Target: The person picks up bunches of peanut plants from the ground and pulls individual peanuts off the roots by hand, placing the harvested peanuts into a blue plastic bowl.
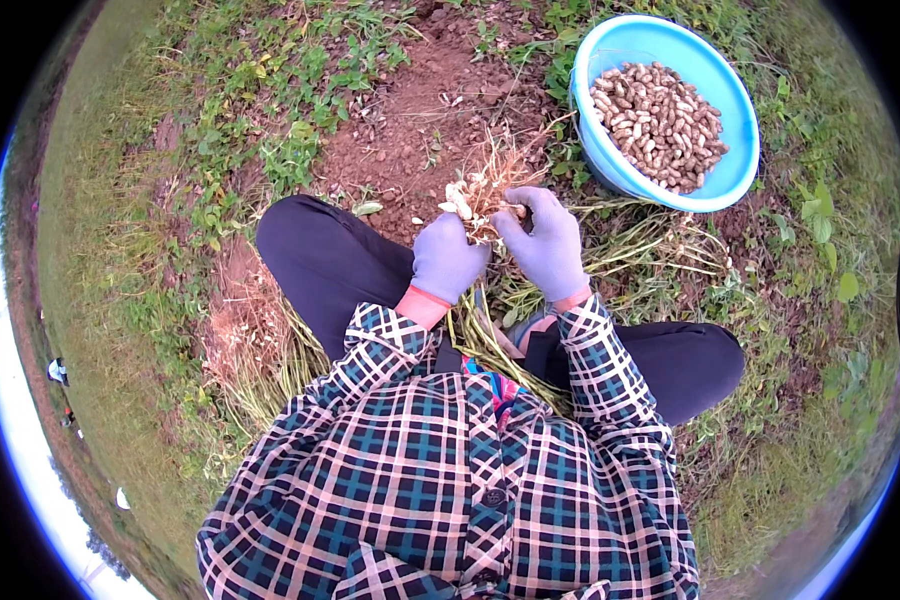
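My left hand (450,256), in a pale knitted glove with a coral cuff, is closed around a bunch of peanut plants just below the roots (495,180). Green stems (487,337) run from it down towards my lap. My right hand (541,236), gloved alike, has its thumb and forefinger around a peanut pod at the right side of the roots. Several pale pods (457,201) cluster by my left hand. A light blue plastic bucket (742,112) stands beyond my right hand, partly filled with peanuts in their shells (656,124).
Pulled peanut plants (255,337) with dry roots lie in a heap beside my left knee. More stems (645,240) lie below the bucket, beyond my right knee. Reddish soil (412,112) and low weeds (300,75) spread ahead. Small figures are far off at the left rim.
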`<state>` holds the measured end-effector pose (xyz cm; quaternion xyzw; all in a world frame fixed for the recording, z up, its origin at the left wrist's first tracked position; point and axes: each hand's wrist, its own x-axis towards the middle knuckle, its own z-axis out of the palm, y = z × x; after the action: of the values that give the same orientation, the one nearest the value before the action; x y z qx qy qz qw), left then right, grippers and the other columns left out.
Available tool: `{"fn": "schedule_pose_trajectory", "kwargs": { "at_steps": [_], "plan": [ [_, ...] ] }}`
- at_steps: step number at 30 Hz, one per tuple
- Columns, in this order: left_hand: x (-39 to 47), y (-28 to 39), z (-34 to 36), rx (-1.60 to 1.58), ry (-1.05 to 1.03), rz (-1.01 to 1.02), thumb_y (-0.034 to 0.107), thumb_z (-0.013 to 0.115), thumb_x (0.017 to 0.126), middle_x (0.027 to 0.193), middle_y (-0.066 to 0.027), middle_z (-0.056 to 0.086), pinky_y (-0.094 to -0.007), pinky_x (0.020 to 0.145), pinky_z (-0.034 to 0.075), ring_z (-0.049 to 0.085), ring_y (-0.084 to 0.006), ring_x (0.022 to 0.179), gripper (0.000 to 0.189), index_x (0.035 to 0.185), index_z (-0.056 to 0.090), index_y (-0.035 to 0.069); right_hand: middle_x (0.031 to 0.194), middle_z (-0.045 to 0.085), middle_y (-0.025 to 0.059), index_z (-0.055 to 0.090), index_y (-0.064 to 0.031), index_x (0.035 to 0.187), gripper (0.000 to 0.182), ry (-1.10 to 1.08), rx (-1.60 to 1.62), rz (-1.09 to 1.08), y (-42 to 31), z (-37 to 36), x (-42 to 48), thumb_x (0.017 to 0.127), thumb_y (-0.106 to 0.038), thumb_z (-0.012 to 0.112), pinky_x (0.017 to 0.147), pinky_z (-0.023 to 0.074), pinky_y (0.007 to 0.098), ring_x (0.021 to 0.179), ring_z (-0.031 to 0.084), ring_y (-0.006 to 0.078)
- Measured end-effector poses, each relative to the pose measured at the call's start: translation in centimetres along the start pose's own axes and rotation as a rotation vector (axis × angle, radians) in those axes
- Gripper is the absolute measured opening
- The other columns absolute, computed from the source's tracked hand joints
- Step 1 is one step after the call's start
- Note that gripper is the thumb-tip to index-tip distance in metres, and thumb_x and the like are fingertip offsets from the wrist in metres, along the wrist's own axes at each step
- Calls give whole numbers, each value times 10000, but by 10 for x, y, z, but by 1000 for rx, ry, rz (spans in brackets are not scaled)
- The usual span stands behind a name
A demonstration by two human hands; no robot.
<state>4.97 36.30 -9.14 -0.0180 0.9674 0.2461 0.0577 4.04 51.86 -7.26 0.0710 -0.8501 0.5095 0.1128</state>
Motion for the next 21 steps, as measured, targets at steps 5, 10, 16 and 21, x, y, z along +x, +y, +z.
{"fn": "schedule_pose_trajectory", "kwargs": {
  "at_steps": [5,10,16,21],
  "plan": [
    [1,-2,-1,21,7,-38,239,699,646,725,-221,621,-460,645,500,623,-399,711,346,821,573,-32,847,615,125,582,-56,993,251,-133,-230,85,-1,13,-4,834,-248,595,628,492,395,728,621,312],
    [8,-7,4,-1,-37,-63,246,663,677,770,-244,626,-466,692,496,619,-410,757,373,888,562,-44,765,622,167,523,-51,857,192,-375,-464,145,17,25,-5,884,-237,488,602,490,451,682,619,356],
    [31,-60,-10,-113,65,-284,312,679,661,786,-272,623,-430,717,506,631,-390,771,444,841,567,-78,748,648,194,529,-34,900,210,-740,-453,369,31,-11,-90,878,-238,489,671,485,491,722,634,377],
    [26,-78,-23,-1406,-235,-389,24,583,819,856,-164,657,-359,741,551,657,-248,780,153,939,612,-67,735,605,75,514,-18,1178,323,-425,686,799,-5,-58,-27,961,-252,461,514,444,264,593,589,137]
  ]
}}
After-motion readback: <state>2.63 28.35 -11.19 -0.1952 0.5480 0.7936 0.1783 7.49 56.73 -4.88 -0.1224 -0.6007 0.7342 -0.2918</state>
